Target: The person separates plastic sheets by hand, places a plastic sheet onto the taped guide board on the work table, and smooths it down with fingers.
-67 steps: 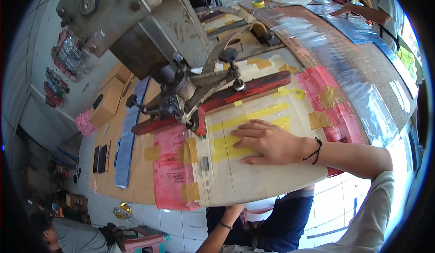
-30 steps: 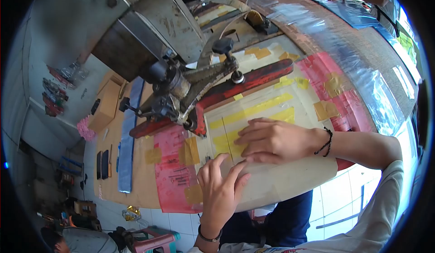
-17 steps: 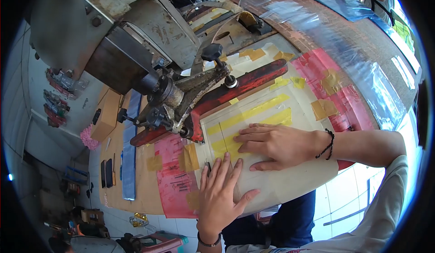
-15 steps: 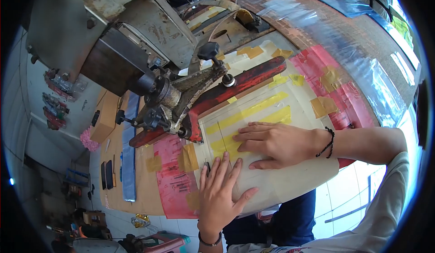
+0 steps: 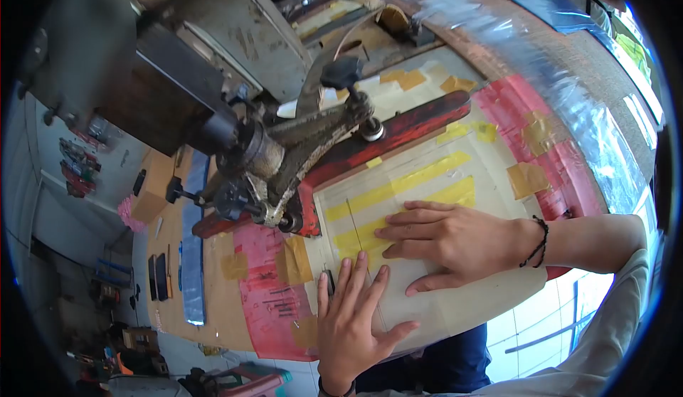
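- Bench (image 5: 217, 304): under + either side of the red bar (image 5: 409, 126); backs the whole job, prob. to keep it flat.
- Machine arm (image 5: 171, 84): overhangs L part of red bar; its bracket (image 5: 320, 128) sits over the bar, prob. to locate it.
- Cream sheet (image 5: 455, 304): wearer's side of red bar, flat; can't tell if it runs under.
- Pink film (image 5: 260, 283): off both ends of red bar, flanking sheet; likely a surface cover.
- Blue strip (image 5: 192, 276): by L end of red bar, looks parked out of the way.
- R hand (image 5: 459, 242): wearer's side of red bar, palm down on sheet. Fingers extended, slightly apart, no grip; prob. flat pressure to stop slip.
- L hand (image 5: 356, 326): further from red bar, on sheet's near edge. Fingers wide, thumb out, nothing gripped; spread likely shares load.
- Yellow strips (image 5: 398, 182): between red bar and hands; R fingers overlap them.
- Brown tape (image 5: 293, 260): below red bar's L half, bridging film/sheet, prob. as tack-down.
- Dark piece (image 5: 330, 279): just beside L fingers; contact unclear.
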Tool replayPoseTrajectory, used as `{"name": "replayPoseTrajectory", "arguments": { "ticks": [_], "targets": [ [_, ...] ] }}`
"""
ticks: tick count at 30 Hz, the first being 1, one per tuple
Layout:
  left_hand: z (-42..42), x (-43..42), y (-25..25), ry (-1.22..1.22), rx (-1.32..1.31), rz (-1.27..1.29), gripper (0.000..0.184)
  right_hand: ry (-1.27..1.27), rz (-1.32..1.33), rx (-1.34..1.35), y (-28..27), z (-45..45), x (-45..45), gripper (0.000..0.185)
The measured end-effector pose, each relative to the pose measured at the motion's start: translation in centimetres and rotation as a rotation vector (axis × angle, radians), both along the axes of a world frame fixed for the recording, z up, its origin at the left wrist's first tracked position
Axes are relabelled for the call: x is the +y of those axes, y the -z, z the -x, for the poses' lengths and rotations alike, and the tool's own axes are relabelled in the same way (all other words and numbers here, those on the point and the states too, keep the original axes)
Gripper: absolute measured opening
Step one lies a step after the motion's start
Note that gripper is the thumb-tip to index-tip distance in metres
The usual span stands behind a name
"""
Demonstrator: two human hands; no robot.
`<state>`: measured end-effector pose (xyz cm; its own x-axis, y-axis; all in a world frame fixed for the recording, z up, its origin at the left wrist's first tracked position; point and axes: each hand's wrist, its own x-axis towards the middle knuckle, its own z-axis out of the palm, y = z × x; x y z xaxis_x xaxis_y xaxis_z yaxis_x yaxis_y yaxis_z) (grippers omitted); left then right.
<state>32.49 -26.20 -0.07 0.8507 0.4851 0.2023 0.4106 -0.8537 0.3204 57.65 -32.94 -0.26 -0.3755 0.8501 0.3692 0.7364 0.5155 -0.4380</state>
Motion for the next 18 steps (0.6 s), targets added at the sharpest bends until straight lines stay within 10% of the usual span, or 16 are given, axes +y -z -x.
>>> {"name": "replayPoseTrajectory", "arguments": {
  "ticks": [18],
  "targets": [
    [0.2, 0.1, 0.0, -0.030, 0.016, 0.073, 0.073, 0.057, 0.090, -0.063, -0.3, 0.6, 0.5, 0.050]
  ]
}}
